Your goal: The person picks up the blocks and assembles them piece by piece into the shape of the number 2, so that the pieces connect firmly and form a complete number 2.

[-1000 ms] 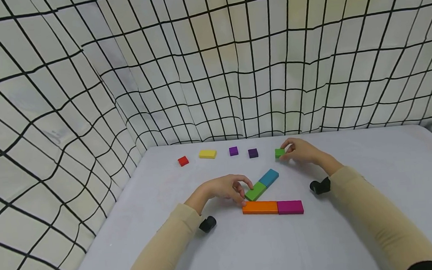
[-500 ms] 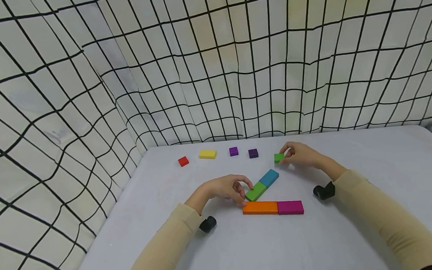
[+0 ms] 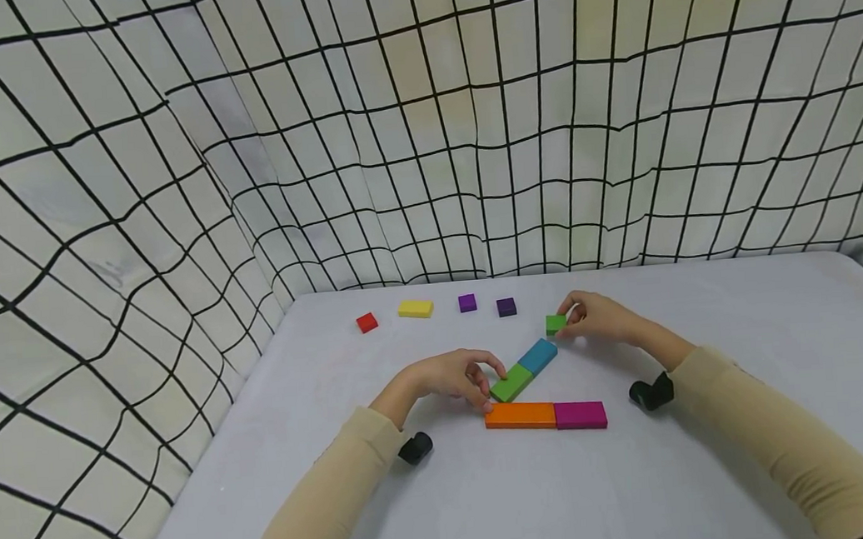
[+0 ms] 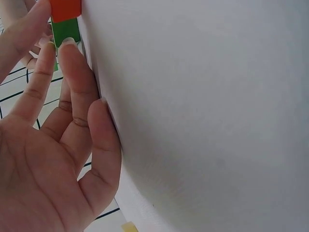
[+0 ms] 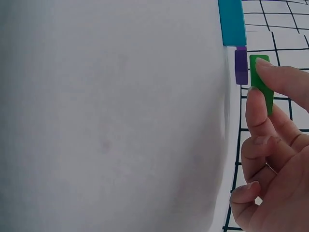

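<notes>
In the head view my right hand (image 3: pixel 600 320) pinches a small green block (image 3: pixel 556 324) between thumb and fingers, near the far end of a blue block (image 3: pixel 539 355). The right wrist view shows this green block (image 5: pixel 263 92) gripped, apart from the blue block (image 5: pixel 232 24). A longer green block (image 3: pixel 511 383) lies end to end with the blue one, slanting away to the right. My left hand (image 3: pixel 446 375) rests beside them, its fingers loosely bent. Its thumb touches the left end of an orange block (image 3: pixel 520 416), and a fingertip touches the longer green block. A magenta block (image 3: pixel 580 415) adjoins the orange one.
Along the far side of the white table (image 3: pixel 463 501) lie a red block (image 3: pixel 367 322), a yellow block (image 3: pixel 415 308), a purple block (image 3: pixel 467 303) and a dark purple block (image 3: pixel 506 307). Black netting (image 3: pixel 424 170) over pale sheeting rises behind and at the sides.
My right hand has drawn the small green block slightly nearer and to the left, toward the blue block's far end. The left hand and the joined blocks have stayed in place.
</notes>
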`<action>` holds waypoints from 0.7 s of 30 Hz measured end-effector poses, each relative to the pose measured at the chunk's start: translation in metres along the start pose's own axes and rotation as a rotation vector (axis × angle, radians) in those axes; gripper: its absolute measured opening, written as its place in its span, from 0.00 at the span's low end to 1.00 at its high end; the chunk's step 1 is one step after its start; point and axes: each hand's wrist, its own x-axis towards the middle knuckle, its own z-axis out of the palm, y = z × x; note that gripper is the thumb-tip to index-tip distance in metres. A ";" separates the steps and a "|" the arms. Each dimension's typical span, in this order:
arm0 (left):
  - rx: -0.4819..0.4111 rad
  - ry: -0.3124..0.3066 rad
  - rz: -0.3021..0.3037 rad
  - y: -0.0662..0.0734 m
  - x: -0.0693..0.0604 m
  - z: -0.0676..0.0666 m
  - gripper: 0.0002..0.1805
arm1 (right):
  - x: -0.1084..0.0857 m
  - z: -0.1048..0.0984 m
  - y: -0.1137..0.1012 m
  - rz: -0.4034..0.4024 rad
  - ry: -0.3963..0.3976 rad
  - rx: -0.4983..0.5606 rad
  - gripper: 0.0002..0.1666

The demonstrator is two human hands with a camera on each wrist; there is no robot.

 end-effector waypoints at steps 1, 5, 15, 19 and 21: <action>0.001 0.002 -0.001 0.000 0.000 0.000 0.24 | -0.001 0.000 0.000 -0.002 -0.001 0.001 0.22; 0.010 0.009 -0.003 -0.001 0.001 0.000 0.24 | 0.000 0.002 0.001 0.002 0.006 -0.007 0.22; 0.012 0.009 -0.002 0.000 -0.001 0.000 0.24 | 0.000 0.003 -0.006 0.082 0.013 -0.004 0.21; 0.010 0.007 -0.006 -0.001 0.000 0.000 0.24 | -0.003 0.003 -0.009 0.098 -0.003 0.005 0.21; 0.012 0.002 -0.007 -0.001 0.000 -0.001 0.24 | -0.005 0.003 -0.009 0.092 -0.013 0.013 0.21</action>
